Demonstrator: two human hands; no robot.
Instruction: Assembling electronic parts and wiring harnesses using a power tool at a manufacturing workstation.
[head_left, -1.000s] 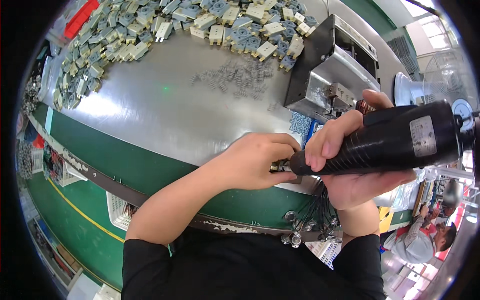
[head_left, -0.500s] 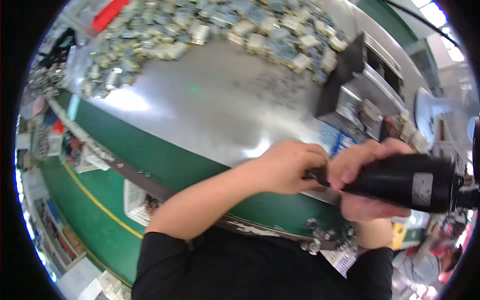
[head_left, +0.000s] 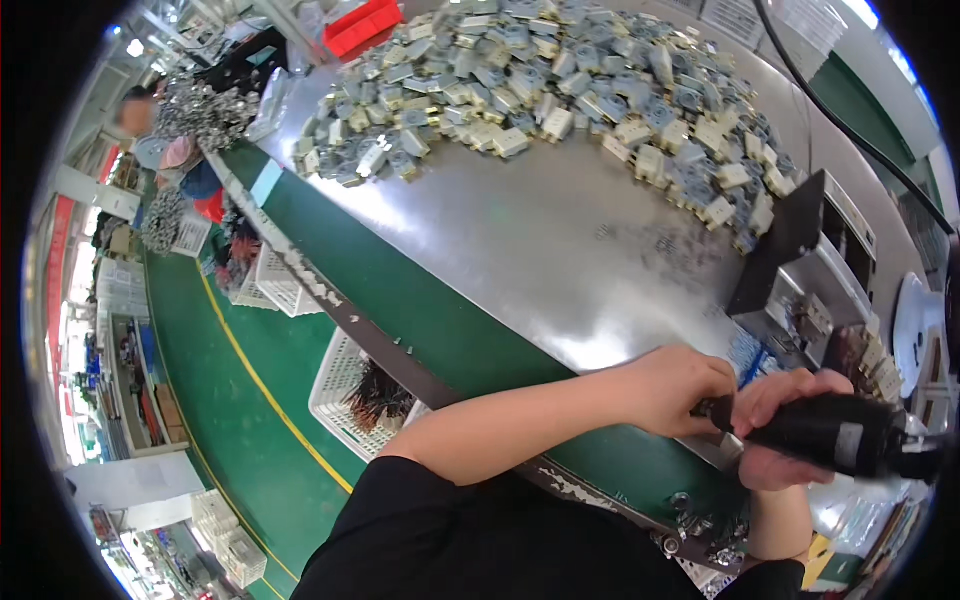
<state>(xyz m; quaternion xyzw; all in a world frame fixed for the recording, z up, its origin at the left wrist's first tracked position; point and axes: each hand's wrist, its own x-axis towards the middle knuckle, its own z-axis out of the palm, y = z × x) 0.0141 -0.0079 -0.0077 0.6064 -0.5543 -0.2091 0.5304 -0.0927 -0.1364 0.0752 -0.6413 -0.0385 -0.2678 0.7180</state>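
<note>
A black cylindrical power tool, looking like an electric screwdriver (head_left: 825, 425), lies nearly level at the right, over the near edge of the metal tabletop. My right hand (head_left: 775, 392) is wrapped round its body, thumb and fingers on both sides. Just left of it, my left hand (head_left: 680, 388) has its fingers closed at the tool's dark, narrow front end. Whether a small part is also pinched there is hidden by the fingers. Beyond both hands stands a dark metal box-like fixture (head_left: 800, 270), with small pale blocks beside it.
Many grey and cream block-shaped parts (head_left: 560, 85) are heaped across the far side of the metal table (head_left: 510, 230). A red bin (head_left: 362, 28) sits behind them. White baskets (head_left: 335, 400) stand on the green floor at left. Small shiny metal parts (head_left: 700, 525) lie near my right forearm.
The view has swung, so the table, heap and fixture appear farther right and lower. Both hands keep their hold on the tool, which also appears lower.
</note>
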